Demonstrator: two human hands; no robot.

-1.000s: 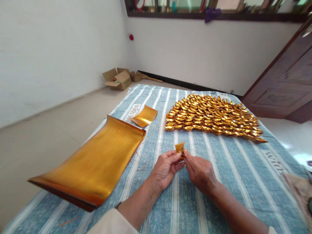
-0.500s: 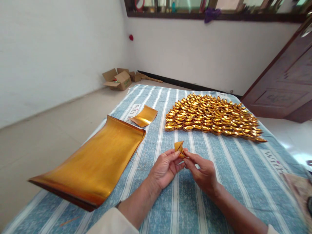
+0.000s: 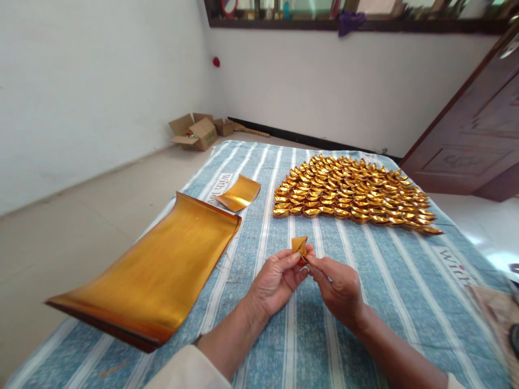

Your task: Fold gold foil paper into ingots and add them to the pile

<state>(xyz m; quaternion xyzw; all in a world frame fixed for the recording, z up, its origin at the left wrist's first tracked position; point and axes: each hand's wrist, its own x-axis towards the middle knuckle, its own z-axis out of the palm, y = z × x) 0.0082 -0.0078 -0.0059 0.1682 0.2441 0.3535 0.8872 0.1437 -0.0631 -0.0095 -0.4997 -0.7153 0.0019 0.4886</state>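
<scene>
Gold foil, folded into a small pointed piece [image 3: 299, 246], is pinched between the fingertips of the left hand [image 3: 277, 279] and the right hand [image 3: 338, 289] just below the centre of the frame, above a blue-and-white striped cloth [image 3: 405, 281]. To the upper right of the hands, a broad heap of finished gold paper ingots [image 3: 352, 194] covers the cloth. At lower left lies a large curled gold sheet [image 3: 154, 267], with a smaller gold sheet [image 3: 239, 193] beyond it and open cardboard boxes [image 3: 198, 131] on the floor at upper left.
</scene>
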